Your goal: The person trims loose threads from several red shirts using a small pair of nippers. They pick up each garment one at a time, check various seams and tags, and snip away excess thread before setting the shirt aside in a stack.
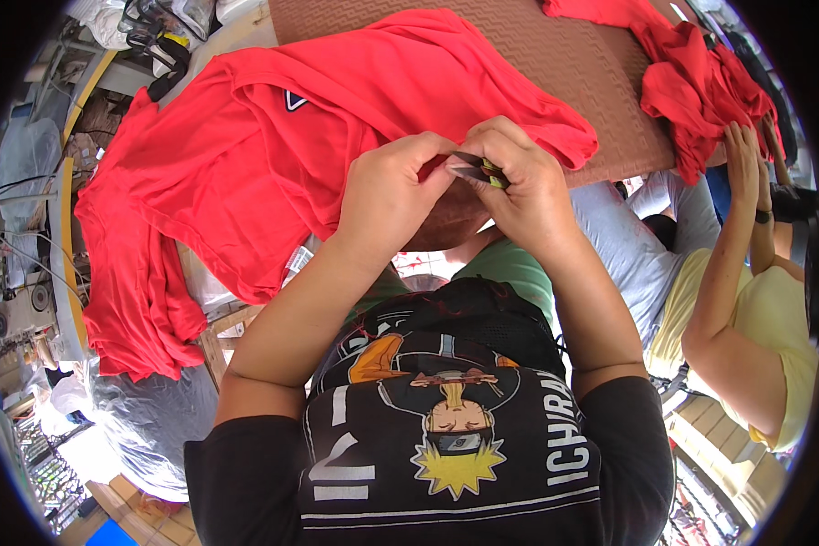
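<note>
A long-sleeved red garment (273, 146) lies spread over the table in front of me, with a small dark-edged patch and a white label showing. My left hand (393, 187) is closed, thumb and forefinger pinching a bit of red cloth at the garment's near edge. Close against it, my right hand (519, 177) grips a pair of thread snips (471, 169) with dark blades and yellow-green parts. The blades point left toward the left fingertips. Exactly what lies between the blades is too small to tell.
The table has a brown textured cover (601, 82). At the right a co-worker in a yellow top handles another red garment (701, 82). Sewing-machine parts (27, 309) and cables stand at the left, above a grey plastic-wrapped bundle (155, 419).
</note>
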### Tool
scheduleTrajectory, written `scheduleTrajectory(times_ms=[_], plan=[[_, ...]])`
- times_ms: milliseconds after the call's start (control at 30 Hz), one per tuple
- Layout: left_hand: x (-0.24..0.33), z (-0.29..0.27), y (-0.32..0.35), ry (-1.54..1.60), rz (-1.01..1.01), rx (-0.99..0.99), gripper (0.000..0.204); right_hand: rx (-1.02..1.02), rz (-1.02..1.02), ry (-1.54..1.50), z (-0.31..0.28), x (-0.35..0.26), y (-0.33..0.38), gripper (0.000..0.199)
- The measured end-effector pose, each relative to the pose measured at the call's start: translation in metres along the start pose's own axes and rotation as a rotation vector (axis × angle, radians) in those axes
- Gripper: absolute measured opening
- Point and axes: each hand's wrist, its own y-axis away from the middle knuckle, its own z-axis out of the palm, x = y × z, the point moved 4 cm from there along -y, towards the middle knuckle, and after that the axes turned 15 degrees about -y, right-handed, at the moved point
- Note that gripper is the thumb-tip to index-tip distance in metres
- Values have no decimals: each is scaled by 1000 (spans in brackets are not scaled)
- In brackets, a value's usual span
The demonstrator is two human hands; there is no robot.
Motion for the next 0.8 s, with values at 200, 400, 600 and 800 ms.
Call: scheduleTrajectory(times_ms=[200, 400, 600, 800], plan=[[-24, 7, -3, 642, -266, -138, 18, 79, 204, 11, -15, -5, 3, 22], [-19, 1, 0, 788, -358, -162, 20, 65, 85, 61, -20, -4, 10, 20], [-18, 2, 0, 803, -360, -154, 21, 16, 77, 100, -15, -6, 10, 17], [-18, -12, 1, 557, -230, -293, 22, 14, -30, 189, -14, -9, 6, 17]])
